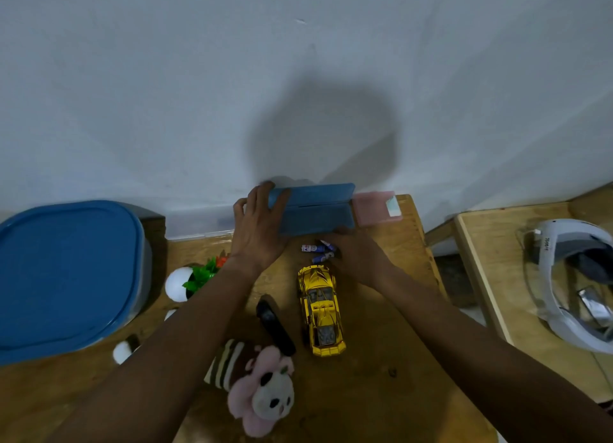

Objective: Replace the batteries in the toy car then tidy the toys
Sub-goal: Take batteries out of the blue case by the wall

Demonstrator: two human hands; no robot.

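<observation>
A yellow toy car (321, 310) stands on the wooden table (381, 359), nose toward me. Beyond it lie several small blue and white batteries (319, 250). My right hand (356, 256) rests beside them, its fingers touching or covering some of them; whether it holds any is hidden. My left hand (257, 225) grips the left end of a blue case (315, 212) that stands against the wall. A black remote-like object (275, 324) lies left of the car. A pink plush panda (265, 389) lies near the table's front.
A pink box (376, 208) sits right of the blue case. A large bin with a blue lid (66, 276) stands at the left. A small potted plastic plant (195, 276) is beside it. A white headset (574, 283) lies on the side table at the right.
</observation>
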